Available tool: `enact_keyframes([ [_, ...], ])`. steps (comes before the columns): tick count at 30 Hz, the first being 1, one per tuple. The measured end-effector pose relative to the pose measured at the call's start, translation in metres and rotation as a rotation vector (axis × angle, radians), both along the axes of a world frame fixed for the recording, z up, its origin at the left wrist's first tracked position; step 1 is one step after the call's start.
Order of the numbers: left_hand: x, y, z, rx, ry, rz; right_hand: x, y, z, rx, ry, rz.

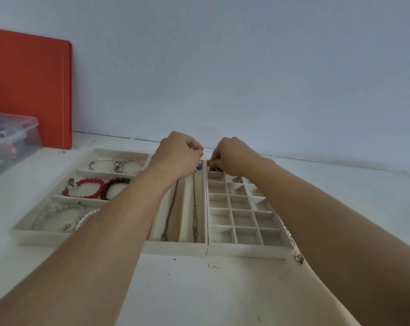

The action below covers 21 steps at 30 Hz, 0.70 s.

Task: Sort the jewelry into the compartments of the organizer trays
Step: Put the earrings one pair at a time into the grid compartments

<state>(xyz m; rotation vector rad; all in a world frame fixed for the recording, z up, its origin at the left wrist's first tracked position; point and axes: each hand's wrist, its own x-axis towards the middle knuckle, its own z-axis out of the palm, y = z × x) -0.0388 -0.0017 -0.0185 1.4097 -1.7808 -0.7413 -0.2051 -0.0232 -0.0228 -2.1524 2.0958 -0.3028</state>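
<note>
Earring (199, 166) pinched by left hand (178, 154)

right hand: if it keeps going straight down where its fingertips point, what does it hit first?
Most likely the red and blue beads in the far-left cell of the grid tray. The right hand has its fingertips right at them, though contact is unclear; below lies that cell's floor.

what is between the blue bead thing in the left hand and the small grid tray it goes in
Nothing visible blocks it. The left hand holds the blue bead piece over the necklace tray's far end, right beside the grid tray. Only the low tray walls lie between. The right hand is at the far-left compartment, where small red and blue pieces already sit.
</note>
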Motion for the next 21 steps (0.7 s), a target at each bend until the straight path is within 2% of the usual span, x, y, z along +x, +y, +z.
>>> enact_keyframes([
  [4,0.0,-0.001,0.0,0.004,0.004,0.003,-0.002,0.002,-0.002,0.002,-0.025,0.0],
  [16,-0.001,0.002,-0.001,0.025,-0.011,-0.002,-0.002,0.005,-0.003,0.009,0.125,0.054],
  [18,0.0,0.003,-0.001,0.028,-0.013,0.002,-0.003,0.007,-0.004,-0.009,0.109,0.051],
  [21,0.0,0.003,-0.002,0.029,-0.015,-0.001,-0.005,0.015,-0.001,-0.059,-0.013,0.024],
])
